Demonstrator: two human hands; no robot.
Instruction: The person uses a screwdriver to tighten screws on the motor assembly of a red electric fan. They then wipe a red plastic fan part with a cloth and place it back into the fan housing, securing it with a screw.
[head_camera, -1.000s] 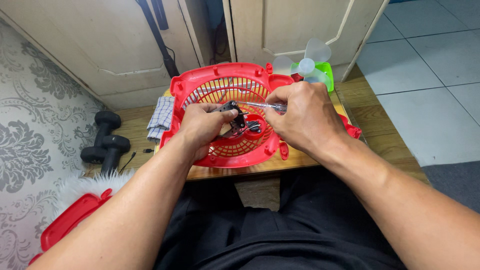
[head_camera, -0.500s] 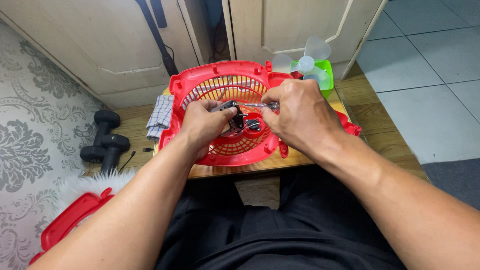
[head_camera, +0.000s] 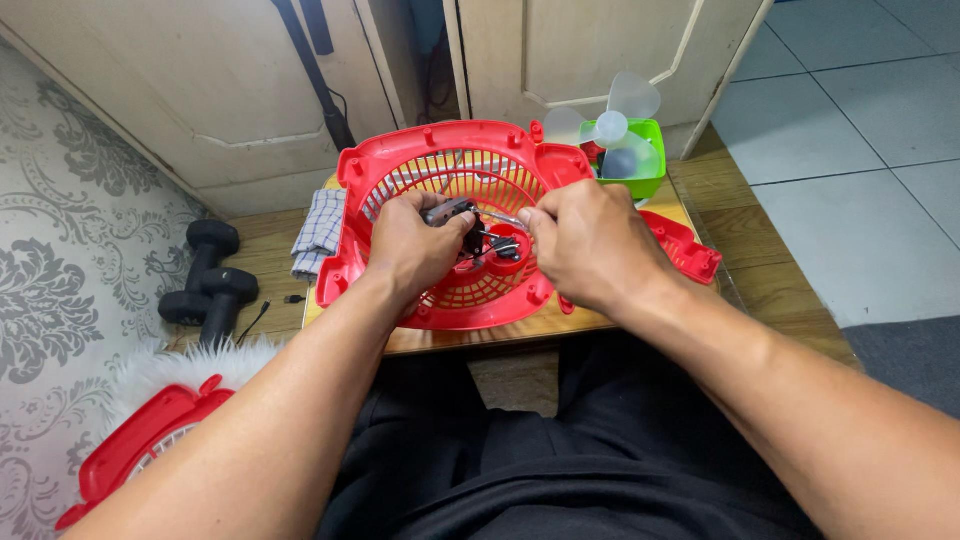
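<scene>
Person sits w/ a low wooden surface (head_camera: 620, 325) in front of the knees. On it lies a red fan grille (head_camera: 450, 180), a square housing w/ round slatted centre, tilted a bit toward the cabinets behind.

Left hand (head_camera: 410, 245) rests on the grille's centre-left, fingers curled; its grip pinches a small dark motor part (head_camera: 450, 212) w/ a grey metal end, held right over the grille's hub. Black wires (head_camera: 505, 245) run from the part down to the hub area.

Right hand (head_camera: 590, 240) is just beside the left, over the grille's right half. Its grip is pressed together on a thin metal tool (head_camera: 500, 217), prob. a screwdriver shaft, tip pointing left toward the motor part; handle hidden inside the fist. Whether the tip touches the part can't be told.

Around: checked cloth (head_camera: 320, 232) at the surface's left edge, touching the grille's corner. Green tray (head_camera: 640, 160) behind the grille on the right, w/ a clear fan blade (head_camera: 612, 122) standing in it. Another red plastic piece (head_camera: 685, 245) right of the right hand. Two black dumbbells (head_camera: 210, 280) on the floor at left, near a patterned wall. Second red grille piece (head_camera: 140, 450) bottom left, by white fluffy material (head_camera: 165, 365). Black trousers (head_camera: 560, 450) fill the foreground.
</scene>
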